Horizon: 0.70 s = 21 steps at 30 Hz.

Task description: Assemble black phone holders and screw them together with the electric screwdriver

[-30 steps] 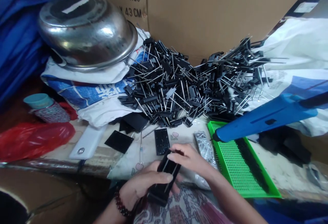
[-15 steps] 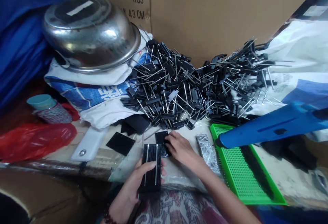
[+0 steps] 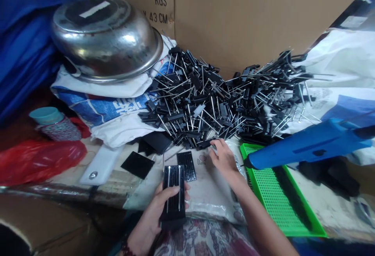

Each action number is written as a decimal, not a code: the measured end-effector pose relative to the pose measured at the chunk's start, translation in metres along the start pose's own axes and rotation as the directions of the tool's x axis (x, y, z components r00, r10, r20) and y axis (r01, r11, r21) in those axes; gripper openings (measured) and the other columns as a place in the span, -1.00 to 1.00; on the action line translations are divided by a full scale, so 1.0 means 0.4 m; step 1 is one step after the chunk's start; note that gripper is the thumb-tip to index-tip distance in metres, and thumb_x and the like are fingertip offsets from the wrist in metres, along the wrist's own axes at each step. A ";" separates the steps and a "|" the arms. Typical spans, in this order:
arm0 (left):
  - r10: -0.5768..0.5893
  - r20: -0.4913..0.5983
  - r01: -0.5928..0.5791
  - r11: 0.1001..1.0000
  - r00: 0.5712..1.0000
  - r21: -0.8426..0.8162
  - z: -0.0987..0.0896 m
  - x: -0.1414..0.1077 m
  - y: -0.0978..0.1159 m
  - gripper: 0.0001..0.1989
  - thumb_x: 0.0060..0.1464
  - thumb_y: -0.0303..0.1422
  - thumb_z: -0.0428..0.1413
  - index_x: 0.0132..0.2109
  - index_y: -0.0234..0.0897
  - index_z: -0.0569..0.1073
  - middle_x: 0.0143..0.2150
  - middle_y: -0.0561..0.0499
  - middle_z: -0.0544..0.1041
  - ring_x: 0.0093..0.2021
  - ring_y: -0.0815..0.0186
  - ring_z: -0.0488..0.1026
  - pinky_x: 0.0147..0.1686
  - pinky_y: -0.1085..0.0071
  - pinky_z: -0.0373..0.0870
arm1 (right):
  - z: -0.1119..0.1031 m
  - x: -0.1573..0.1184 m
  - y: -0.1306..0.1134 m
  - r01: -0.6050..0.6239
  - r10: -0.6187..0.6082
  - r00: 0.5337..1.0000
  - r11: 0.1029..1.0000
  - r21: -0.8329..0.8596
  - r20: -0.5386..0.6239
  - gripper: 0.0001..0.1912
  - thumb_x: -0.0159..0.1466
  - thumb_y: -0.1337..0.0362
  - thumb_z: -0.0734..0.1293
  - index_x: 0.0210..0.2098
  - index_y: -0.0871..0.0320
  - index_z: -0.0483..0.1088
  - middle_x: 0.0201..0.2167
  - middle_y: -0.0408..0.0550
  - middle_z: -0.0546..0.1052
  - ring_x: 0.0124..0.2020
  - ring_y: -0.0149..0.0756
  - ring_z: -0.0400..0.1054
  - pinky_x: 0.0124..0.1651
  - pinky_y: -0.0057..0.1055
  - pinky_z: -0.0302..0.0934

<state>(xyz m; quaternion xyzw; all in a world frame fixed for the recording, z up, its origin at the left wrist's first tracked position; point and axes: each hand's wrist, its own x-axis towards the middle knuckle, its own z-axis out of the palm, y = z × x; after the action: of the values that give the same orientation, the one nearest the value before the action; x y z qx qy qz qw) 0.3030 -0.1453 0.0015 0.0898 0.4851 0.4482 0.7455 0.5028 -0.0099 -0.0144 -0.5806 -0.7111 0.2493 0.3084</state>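
**A:** Pile of pinned black strips (image 3: 199, 103): how far along are we?

**B:** A big heap is remaining. We're clamping a small stack (image 3: 173, 195) in our left hand (image 3: 149, 213) just below the pile, and our right hand (image 3: 224, 158) is resting beside the pile's edge, its grip apart. A green tray (image 3: 265, 178) is sitting right of the pile.

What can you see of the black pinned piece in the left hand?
The black pinned piece is a flat, rectangular, matte block that looks like plastic, with fine lengthwise ribs. Two thin metal pins run along its face, with small heads at the far end. Its near end looks thicker. It is tilted up, gripped in the left hand, with the thumb lying across it and the pins.
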 end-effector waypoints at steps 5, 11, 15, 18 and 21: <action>0.083 -0.122 -0.079 0.996 0.989 0.037 -0.032 -0.009 0.012 -0.69 -0.11 -0.25 0.26 -0.22 -0.36 0.52 -0.43 -0.06 0.56 -0.45 0.29 0.48 -0.51 0.47 0.42 | 0.020 0.022 -0.004 -0.170 0.179 0.984 0.926 0.338 0.007 -0.72 0.16 0.06 0.25 -0.27 0.12 0.36 -0.29 0.01 0.45 -0.37 -0.18 0.36 -0.32 -0.23 0.26; 0.142 -0.200 -0.146 0.989 0.969 -0.008 -0.060 0.027 0.002 -0.64 -0.21 -0.25 0.33 -0.24 -0.36 0.51 -0.45 -0.05 0.57 -0.47 0.29 0.48 -0.57 0.49 0.39 | 0.027 0.036 -0.026 -0.297 0.292 0.949 0.708 0.641 0.118 -0.63 0.12 -0.08 0.31 -0.37 0.12 0.36 -0.45 -0.10 0.45 -0.58 -0.37 0.30 -0.57 -0.43 0.12; 0.198 -0.248 -0.199 0.980 0.948 0.022 -0.059 0.071 0.002 -0.58 -0.26 -0.24 0.35 -0.23 -0.38 0.53 -0.38 -0.09 0.62 -0.40 0.25 0.52 -0.56 0.51 0.40 | 0.023 0.025 -0.039 -0.275 0.276 0.954 0.669 0.691 0.113 -0.65 0.10 -0.04 0.35 -0.50 0.13 0.36 -0.57 -0.13 0.43 -0.59 -0.37 0.28 -0.55 -0.43 0.14; 0.239 -0.239 -0.235 0.971 0.941 0.045 -0.058 0.098 0.002 -0.54 -0.29 -0.19 0.38 -0.22 -0.36 0.54 -0.32 -0.08 0.63 -0.37 0.23 0.53 -0.50 0.50 0.44 | 0.020 0.022 -0.032 -0.247 0.271 0.960 0.679 0.691 0.077 -0.68 0.12 0.01 0.35 -0.53 0.14 0.36 -0.61 -0.14 0.40 -0.59 -0.35 0.29 -0.52 -0.42 0.17; 0.257 -0.231 -0.245 0.966 0.938 0.080 -0.066 0.113 -0.006 -0.48 -0.35 -0.14 0.40 -0.22 -0.36 0.54 -0.35 -0.08 0.63 -0.36 0.22 0.52 -0.49 0.49 0.44 | 0.011 0.028 -0.013 -0.199 0.293 0.956 0.711 0.674 -0.028 -0.73 0.14 0.04 0.32 -0.38 0.13 0.43 -0.51 -0.11 0.45 -0.53 -0.30 0.32 -0.50 -0.39 0.19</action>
<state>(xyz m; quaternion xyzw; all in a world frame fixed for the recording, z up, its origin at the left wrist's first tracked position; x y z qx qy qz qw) 0.2887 -0.1205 -0.0424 0.1149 0.5671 0.5350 0.6156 0.4947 0.0003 -0.0122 -0.5372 -0.4695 0.4856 0.5051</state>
